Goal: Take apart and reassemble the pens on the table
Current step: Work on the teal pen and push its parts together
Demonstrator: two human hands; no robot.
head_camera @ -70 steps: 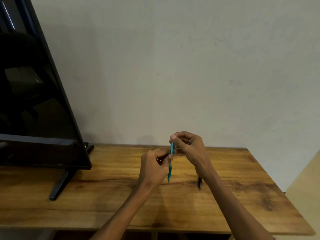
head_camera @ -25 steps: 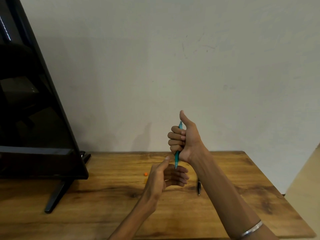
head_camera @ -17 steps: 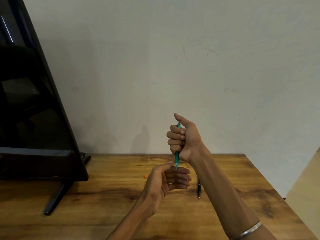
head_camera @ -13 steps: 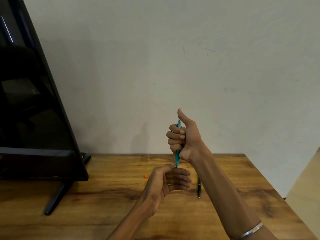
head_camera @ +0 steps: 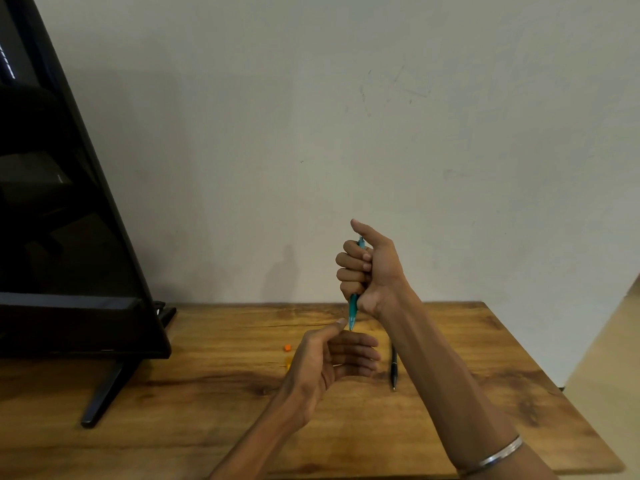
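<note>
Centre frame: right hand [head_camera: 372, 268] fisted around teal pen [head_camera: 353, 308], upright, tip down. Left hand [head_camera: 332, 358] cupped loosely beneath, holding nothing visible. Black pen [head_camera: 393, 367] lies untouched on table [head_camera: 207, 410]. Judged: first pen nearly reassembled, second remains

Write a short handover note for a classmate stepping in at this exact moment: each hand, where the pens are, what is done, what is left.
Right hand: fist closed on the teal pen, upright, tip down.
Left hand: open, empty, cupped just under the tip.
Black pen: lying on the table by the right forearm, in one piece.
Small orange piece: on the table left of the hands.
Done: unclear from this view; the teal pen looks whole.
Left: the black pen at least.
</note>
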